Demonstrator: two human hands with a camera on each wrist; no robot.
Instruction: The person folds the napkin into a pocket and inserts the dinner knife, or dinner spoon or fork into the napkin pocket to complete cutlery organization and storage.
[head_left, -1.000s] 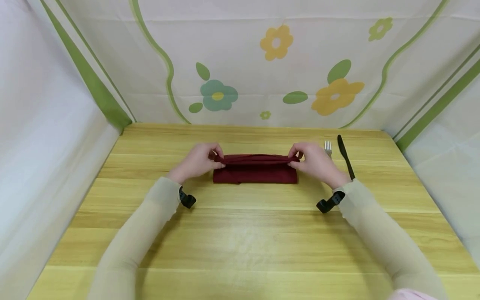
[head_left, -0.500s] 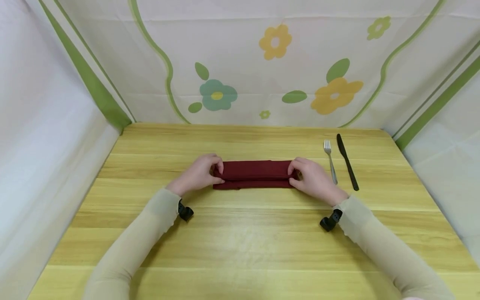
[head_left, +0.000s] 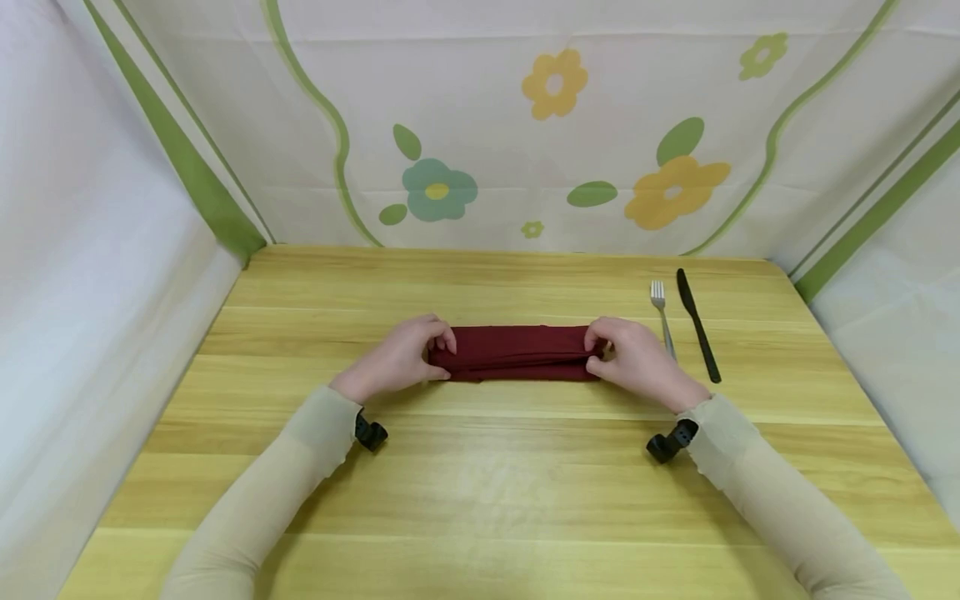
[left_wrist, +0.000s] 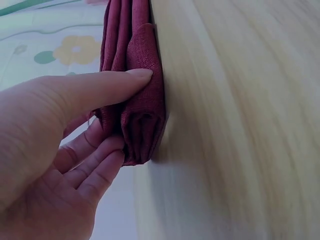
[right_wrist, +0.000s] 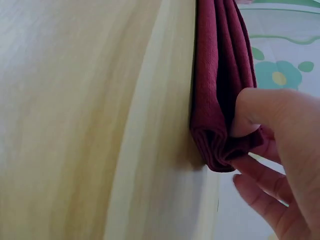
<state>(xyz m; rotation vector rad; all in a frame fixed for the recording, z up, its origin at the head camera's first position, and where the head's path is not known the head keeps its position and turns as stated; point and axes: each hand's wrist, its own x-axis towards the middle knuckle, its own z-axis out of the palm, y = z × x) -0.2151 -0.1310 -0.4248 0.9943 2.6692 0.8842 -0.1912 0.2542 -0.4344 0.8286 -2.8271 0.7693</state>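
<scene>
A dark red cloth napkin [head_left: 517,340], folded into a long narrow strip of several layers, lies crosswise on the wooden table. My left hand [head_left: 401,354] holds its left end; in the left wrist view the thumb [left_wrist: 137,77] presses on the near folded layer, with the other fingers behind the end. At the opposite end, my right hand [head_left: 637,358] pinches the cloth. The right wrist view has that thumb tucked against the fold between layers of the napkin [right_wrist: 207,95], with fingers curled at the far side.
A fork [head_left: 664,321] and a black knife [head_left: 699,329] lie to the right of the napkin, the fork's handle end partly behind the right hand. A white curtain [head_left: 480,108] with printed flowers hangs along the table's back edge.
The napkin's raised upper layer has come down toward the near edge and now lies flatter over the strip. Both hands have moved lower and nearer, uncovering more of the fork and knife.
</scene>
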